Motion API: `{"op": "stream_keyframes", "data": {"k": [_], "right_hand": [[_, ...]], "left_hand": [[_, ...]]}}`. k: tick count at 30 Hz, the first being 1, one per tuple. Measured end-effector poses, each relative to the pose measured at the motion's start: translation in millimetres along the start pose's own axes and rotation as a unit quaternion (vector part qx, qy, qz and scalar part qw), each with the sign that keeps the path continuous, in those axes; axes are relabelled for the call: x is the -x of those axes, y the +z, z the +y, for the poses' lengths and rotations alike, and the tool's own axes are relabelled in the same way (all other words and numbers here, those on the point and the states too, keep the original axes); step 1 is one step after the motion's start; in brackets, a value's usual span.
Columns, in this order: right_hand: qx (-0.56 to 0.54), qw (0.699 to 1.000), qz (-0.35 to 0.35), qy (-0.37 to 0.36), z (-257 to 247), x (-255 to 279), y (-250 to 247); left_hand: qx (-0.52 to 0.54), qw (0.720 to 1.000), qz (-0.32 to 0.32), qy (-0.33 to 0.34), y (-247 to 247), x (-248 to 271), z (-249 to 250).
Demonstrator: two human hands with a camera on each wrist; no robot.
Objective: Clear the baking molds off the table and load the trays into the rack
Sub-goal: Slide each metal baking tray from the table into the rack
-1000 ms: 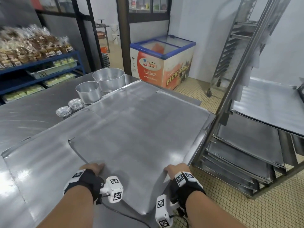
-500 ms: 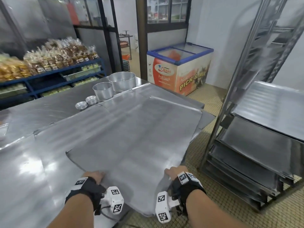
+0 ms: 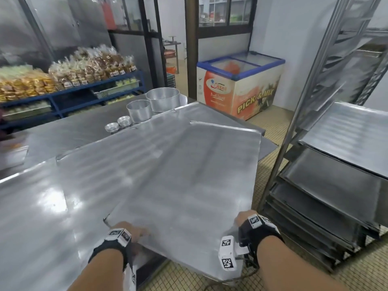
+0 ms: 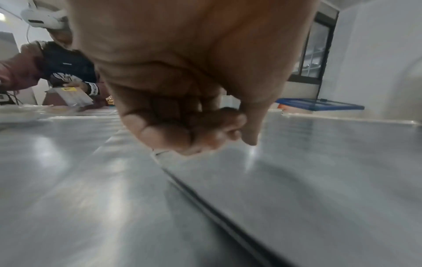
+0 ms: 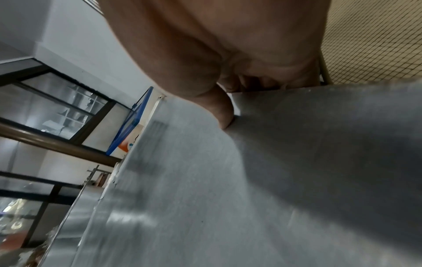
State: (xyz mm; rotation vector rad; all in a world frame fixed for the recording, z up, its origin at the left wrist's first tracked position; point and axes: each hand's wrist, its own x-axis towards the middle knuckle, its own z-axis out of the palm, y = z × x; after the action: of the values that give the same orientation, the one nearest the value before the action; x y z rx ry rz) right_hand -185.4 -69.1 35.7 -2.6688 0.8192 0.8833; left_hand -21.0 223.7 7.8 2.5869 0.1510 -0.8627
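I hold a large flat metal tray by its near edge. My left hand grips the near left corner and my right hand grips the near right corner. The tray's near end hangs past the table edge over the floor. In the left wrist view the fingers curl at the edge of the tray. In the right wrist view the thumb presses on top of the tray. More trays lie on the table. Two round molds and small tins stand at the far side. The rack stands on the right.
The rack holds several dark trays on its lower rails and a bright one above. A chest freezer stands behind the table. Blue shelves with bagged baked goods line the left wall. Another person works across the table.
The tray has swung to the right and come toward me, so its near end now overhangs the floor. My view has turned toward the rack.
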Motion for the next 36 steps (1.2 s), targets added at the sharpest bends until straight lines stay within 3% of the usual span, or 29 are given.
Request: {"op": "stream_keyframes", "data": {"k": [2, 5, 10, 16, 19, 24, 26, 29, 31, 35, 36], "right_hand": [[-0.057, 0.997, -0.009, 0.056, 8.8, 5.3, -6.0], [-0.075, 0.994, 0.009, 0.085, 18.7, 5.4, -11.1], [-0.09, 0.985, 0.003, 0.147, 18.1, 0.6, -18.4], [-0.154, 0.967, 0.012, 0.203, 9.9, -1.8, -15.6], [-0.176, 0.955, 0.026, 0.236, 5.9, -11.6, -7.6], [-0.192, 0.942, 0.051, 0.27, 5.1, -36.9, 3.5], [-0.238, 0.924, 0.075, 0.291, 0.0, -39.0, 4.5], [-0.363, 0.857, 0.159, 0.33, -2.8, -38.0, 5.8], [-0.368, 0.855, 0.165, 0.325, -0.9, -37.0, 9.3], [-0.508, 0.765, 0.171, 0.357, 0.6, -27.7, 14.8], [-0.503, 0.768, 0.171, 0.358, 0.9, -23.2, 15.6]], "left_hand": [[-0.05, 0.998, 0.031, -0.001, -15.6, -7.6, 9.8], [-0.039, 0.995, 0.091, 0.021, -38.9, -15.2, 33.8], [-0.058, 0.994, 0.08, 0.045, -50.1, -42.6, 64.8], [-0.051, 0.996, -0.008, 0.066, -45.5, -83.0, 82.2], [-0.06, 0.995, -0.019, 0.071, -43.2, -88.0, 83.2], [0.035, 0.997, -0.039, 0.062, -40.1, -104.2, 82.4], [0.063, 0.995, -0.043, 0.06, -37.7, -112.8, 78.6], [0.113, 0.992, -0.034, 0.049, -30.0, -133.1, 69.8], [0.15, 0.987, -0.03, 0.046, -31.6, -125.3, 69.0], [0.205, 0.978, -0.04, 0.027, -29.2, -108.8, 62.8], [0.217, 0.975, -0.034, 0.026, -27.6, -107.5, 61.4]]}}
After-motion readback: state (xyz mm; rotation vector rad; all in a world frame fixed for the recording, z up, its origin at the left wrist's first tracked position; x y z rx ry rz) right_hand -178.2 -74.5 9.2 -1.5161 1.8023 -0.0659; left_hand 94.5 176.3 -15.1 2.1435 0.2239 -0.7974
